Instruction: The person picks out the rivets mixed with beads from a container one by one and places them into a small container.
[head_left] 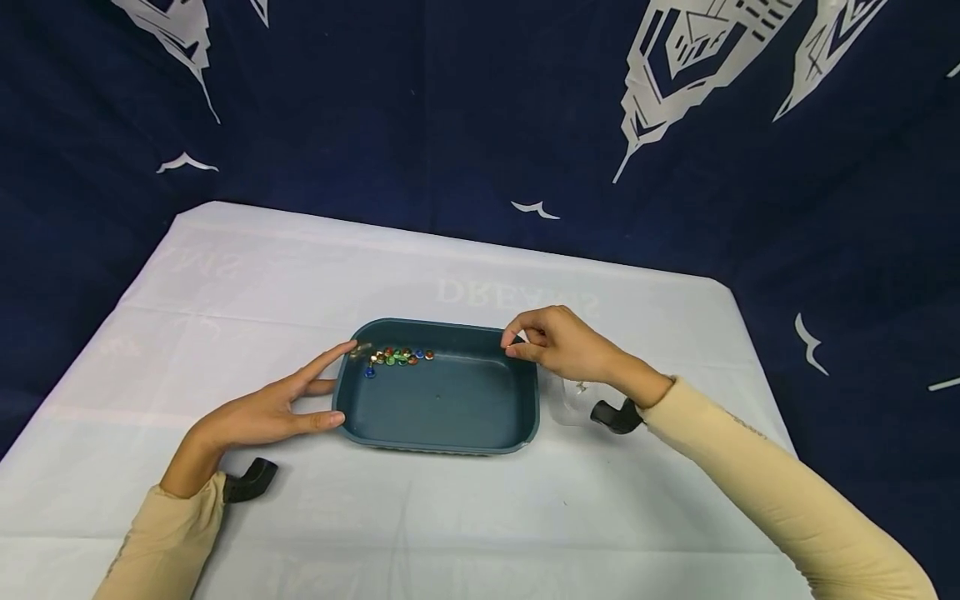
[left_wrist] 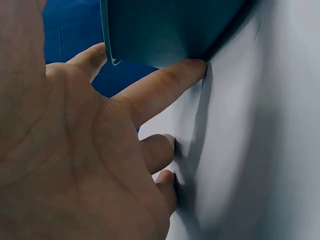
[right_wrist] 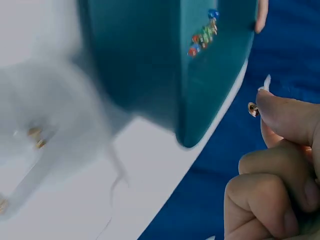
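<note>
A dark teal tray (head_left: 450, 408) stands on the white cloth. At its far left inside lies a cluster of small shiny beads (head_left: 402, 357) in green, red, blue and gold. My left hand (head_left: 262, 410) rests against the tray's left end, fingers spread; one straight finger touches its underside edge in the left wrist view. Over the tray's right rim, my right hand (head_left: 566, 343) pinches a small gold-brown bead (right_wrist: 253, 109) between thumb and forefinger, the other fingers curled. Below the right wrist sits a clear container (head_left: 567, 408), partly hidden, with a few small gold pieces (right_wrist: 36, 137) in it.
Black curved wrist mounts (head_left: 251, 481) sit at both cuffs, the right one (head_left: 617, 416) beside the clear container. A white cloth (head_left: 300, 517) with faint lettering covers the table. Behind it hangs a dark blue curtain (head_left: 337, 125) with white prints.
</note>
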